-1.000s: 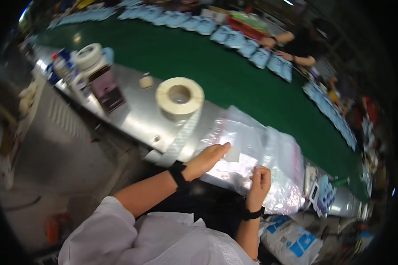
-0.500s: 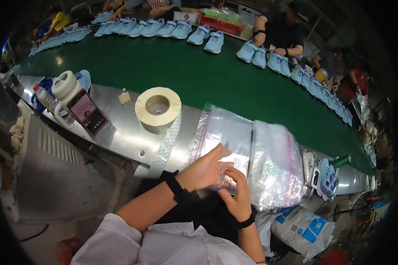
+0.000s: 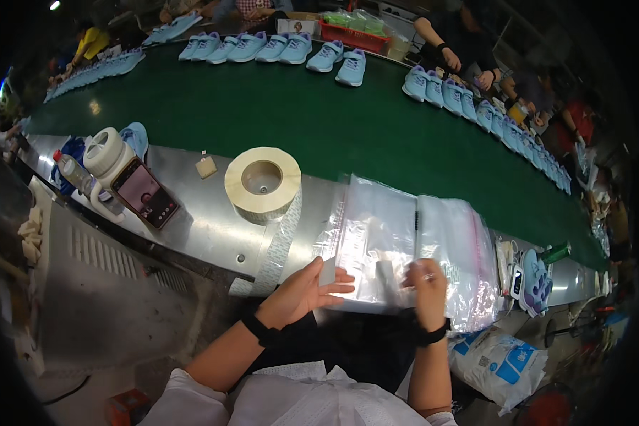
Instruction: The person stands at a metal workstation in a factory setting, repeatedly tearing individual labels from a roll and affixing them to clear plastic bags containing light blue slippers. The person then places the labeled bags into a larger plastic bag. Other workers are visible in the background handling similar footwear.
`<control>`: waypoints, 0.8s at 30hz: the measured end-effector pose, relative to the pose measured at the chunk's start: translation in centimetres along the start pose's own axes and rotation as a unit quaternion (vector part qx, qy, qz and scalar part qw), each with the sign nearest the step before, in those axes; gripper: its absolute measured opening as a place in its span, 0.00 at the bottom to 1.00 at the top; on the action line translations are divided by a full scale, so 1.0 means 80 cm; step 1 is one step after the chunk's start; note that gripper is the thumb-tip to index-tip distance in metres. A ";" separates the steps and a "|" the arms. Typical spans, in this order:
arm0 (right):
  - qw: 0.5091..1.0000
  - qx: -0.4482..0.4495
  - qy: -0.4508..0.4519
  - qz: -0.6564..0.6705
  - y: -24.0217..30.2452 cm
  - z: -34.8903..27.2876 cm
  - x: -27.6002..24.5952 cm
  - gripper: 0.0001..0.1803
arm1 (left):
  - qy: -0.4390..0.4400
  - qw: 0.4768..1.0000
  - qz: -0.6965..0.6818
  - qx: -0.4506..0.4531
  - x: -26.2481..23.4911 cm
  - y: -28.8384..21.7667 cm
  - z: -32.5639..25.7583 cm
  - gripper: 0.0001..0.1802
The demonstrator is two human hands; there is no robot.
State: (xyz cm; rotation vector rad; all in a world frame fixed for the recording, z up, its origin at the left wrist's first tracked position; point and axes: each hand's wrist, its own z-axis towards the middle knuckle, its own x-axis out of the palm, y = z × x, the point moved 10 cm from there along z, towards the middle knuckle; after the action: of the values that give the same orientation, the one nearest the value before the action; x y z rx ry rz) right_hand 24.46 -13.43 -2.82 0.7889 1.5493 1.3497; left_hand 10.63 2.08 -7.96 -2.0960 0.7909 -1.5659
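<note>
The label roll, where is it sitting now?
The label roll lies flat on the metal ledge, centre-left, between the phone and the clear bags.

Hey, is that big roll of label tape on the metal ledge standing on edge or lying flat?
Lying flat. The roll rests on its side face on the metal ledge, its core hole facing up, with a strip trailing off toward the left hand.

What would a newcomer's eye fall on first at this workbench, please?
Probably the broad green conveyor belt curving across the scene, lined along its far edge with light blue sneakers. Nearer, a big cream roll of labels sits on the steel ledge. The left hand and right hand work at a stack of clear plastic bags.
</note>
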 end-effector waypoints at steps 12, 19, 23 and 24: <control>0.747 -0.197 -0.296 -0.562 -0.011 -0.087 -0.224 0.08 | -0.043 0.993 0.027 0.102 -0.039 0.004 0.023 0.37; 0.898 -0.260 0.031 -0.355 0.085 -0.097 0.023 0.18 | 0.033 0.998 0.004 0.060 0.005 0.007 0.112 0.40; 0.925 -0.162 0.146 -0.310 0.038 -0.084 0.082 0.13 | -0.076 0.975 0.083 0.192 0.001 -0.040 0.091 0.44; 0.927 -0.149 0.162 -0.303 0.033 -0.079 0.085 0.13 | -0.048 0.970 0.100 0.215 0.001 -0.051 0.086 0.44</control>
State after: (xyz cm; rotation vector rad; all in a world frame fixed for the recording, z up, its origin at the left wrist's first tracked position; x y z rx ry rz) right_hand 15.83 -9.34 -1.78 -0.1187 1.5998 1.2267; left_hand 18.01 5.03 -7.34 -1.7085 0.5477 -1.3704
